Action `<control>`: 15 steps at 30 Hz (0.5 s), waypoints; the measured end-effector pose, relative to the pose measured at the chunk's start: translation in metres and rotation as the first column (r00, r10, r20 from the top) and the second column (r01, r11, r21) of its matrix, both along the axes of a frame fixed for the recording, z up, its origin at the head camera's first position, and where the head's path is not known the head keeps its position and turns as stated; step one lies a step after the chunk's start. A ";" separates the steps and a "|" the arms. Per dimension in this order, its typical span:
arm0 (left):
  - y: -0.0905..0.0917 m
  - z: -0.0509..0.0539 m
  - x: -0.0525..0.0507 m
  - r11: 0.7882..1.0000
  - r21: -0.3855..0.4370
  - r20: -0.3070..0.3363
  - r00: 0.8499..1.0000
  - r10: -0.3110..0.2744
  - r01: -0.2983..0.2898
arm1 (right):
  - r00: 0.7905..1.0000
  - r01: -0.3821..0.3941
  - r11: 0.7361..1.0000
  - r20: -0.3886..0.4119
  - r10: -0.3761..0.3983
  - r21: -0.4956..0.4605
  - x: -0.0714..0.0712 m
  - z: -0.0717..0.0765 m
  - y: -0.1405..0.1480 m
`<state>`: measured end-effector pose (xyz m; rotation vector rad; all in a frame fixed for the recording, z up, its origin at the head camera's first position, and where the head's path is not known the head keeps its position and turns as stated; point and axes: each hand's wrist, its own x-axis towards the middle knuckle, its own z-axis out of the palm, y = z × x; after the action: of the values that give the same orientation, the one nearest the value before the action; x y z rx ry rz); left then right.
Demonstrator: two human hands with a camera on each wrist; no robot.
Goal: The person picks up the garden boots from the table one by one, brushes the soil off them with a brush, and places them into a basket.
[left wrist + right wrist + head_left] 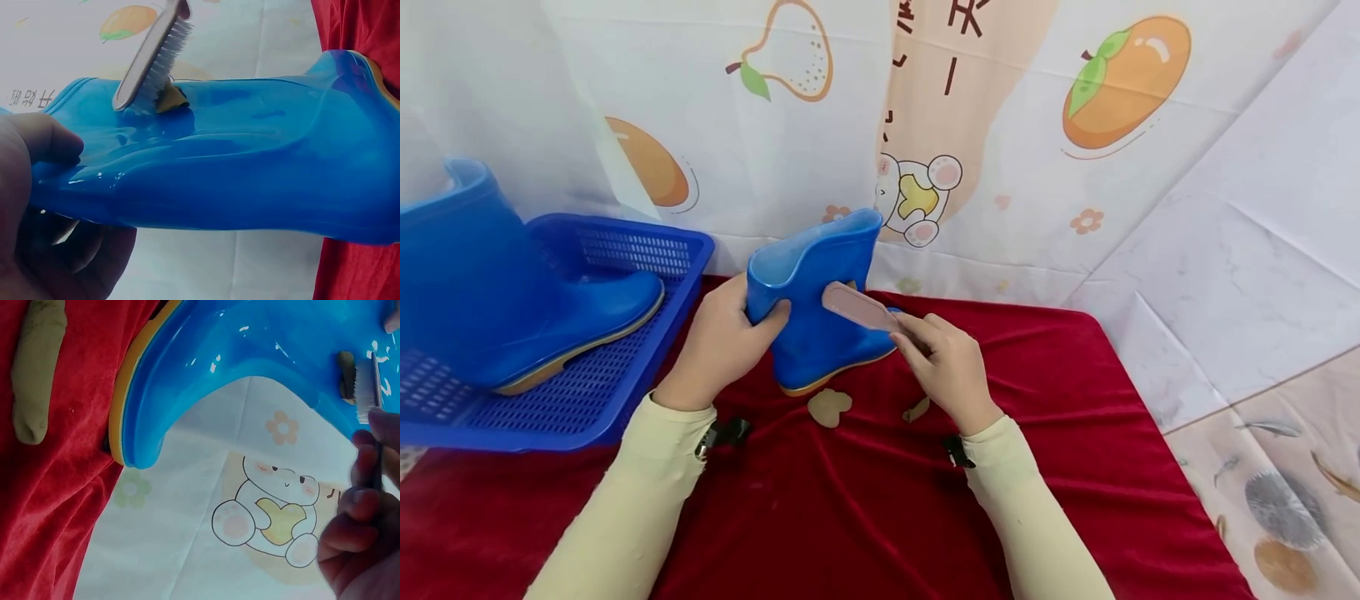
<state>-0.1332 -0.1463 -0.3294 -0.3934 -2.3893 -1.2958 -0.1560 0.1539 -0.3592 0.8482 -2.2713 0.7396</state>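
Note:
A blue rubber boot with a yellow-edged sole stands tilted over the red cloth. My left hand grips the rim of its shaft, thumb on the outside; in the left wrist view its fingers go underneath. A brush with a pinkish back and white bristles is held by its handle in my right hand. The bristles are at a brownish clay-like lump stuck on the shaft. Whether they press on it, I cannot tell.
To the left, a second blue boot sits in a blue plastic basket. On the red cloth lie a heart-shaped brownish piece and a longer one. A printed curtain hangs behind.

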 end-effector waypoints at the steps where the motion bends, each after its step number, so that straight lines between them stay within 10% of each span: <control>1: 0.000 0.000 0.000 1.000 0.003 0.003 1.000 0.000 0.000 | 1.000 0.014 1.000 0.021 -0.015 0.005 0.000 0.000 0.001; 7: -0.007 0.004 0.001 1.000 0.019 0.034 0.999 -0.012 0.011 | 0.994 0.054 0.998 0.094 -0.056 0.025 -0.005 -0.002 0.007; 15: -0.007 0.007 0.000 0.986 0.044 -0.073 0.984 0.165 -0.162 | 0.989 0.119 0.992 0.086 -0.122 0.043 -0.011 -0.007 0.014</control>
<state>-0.1335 -0.1538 -0.3220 -0.2254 -2.2774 -1.2283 -0.1666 0.1676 -0.3662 0.7003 -2.3988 0.6941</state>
